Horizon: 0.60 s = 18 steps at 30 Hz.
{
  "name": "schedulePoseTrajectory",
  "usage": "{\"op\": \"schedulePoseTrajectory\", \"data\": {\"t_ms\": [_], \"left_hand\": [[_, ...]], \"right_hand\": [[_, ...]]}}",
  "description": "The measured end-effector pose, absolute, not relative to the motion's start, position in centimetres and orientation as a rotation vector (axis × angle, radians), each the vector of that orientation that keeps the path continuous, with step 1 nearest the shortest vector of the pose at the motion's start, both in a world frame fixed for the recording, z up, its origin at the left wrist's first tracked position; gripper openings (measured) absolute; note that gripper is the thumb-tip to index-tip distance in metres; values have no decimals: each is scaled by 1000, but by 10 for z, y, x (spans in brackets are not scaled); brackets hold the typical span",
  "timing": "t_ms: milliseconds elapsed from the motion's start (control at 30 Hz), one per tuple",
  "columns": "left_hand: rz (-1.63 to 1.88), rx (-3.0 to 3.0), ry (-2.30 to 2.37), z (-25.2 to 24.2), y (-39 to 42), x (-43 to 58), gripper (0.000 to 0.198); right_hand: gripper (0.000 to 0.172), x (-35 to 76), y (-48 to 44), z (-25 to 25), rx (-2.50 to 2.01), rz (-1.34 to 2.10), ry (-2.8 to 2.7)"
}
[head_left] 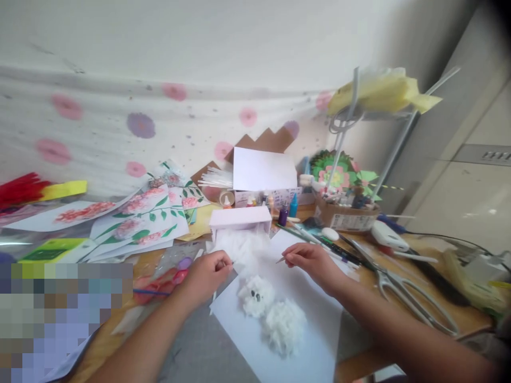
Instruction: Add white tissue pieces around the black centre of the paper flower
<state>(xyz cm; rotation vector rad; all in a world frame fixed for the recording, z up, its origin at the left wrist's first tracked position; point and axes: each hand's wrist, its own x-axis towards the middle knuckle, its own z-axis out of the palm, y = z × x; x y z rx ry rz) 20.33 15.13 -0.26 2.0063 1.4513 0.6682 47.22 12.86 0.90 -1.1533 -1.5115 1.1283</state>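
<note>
On a white paper sheet (319, 330) lie two fluffy white balls, one against the other. The upper ball (255, 297) bears small dark spots; the lower ball (284, 327) is plain white. My left hand (211, 274), left of the upper ball, is closed in a pinch with a tiny dark tip at the fingertips, too small to name. Between thumb and fingers, my right hand (309, 263) holds a thin pointed stick (281, 260), its tip toward the left, above the paper. Behind both hands, white fluff (241, 242) spills from a white box (240, 217).
Large scissors (399, 287) lie to the right, near pens (339, 247) and a cardboard box (347, 217) of supplies. Small bottles (283, 214) stand behind the white box. Flower paintings (139, 221) and red ribbon-like scraps (159, 287) lie to the left.
</note>
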Motion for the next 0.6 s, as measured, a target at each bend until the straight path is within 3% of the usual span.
{"op": "schedulePoseTrajectory", "data": {"t_ms": [167, 400, 600], "left_hand": [[667, 2107, 1516, -5, 153, 208, 12], [669, 2232, 1466, -3, 147, 214, 11], [713, 2150, 1465, 0, 141, 216, 10]], "right_hand": [[28, 449, 136, 1, -1125, 929, -1716], [23, 429, 158, -10, -1267, 749, -1589], [28, 430, 157, -2, -1323, 784, -1508]]}}
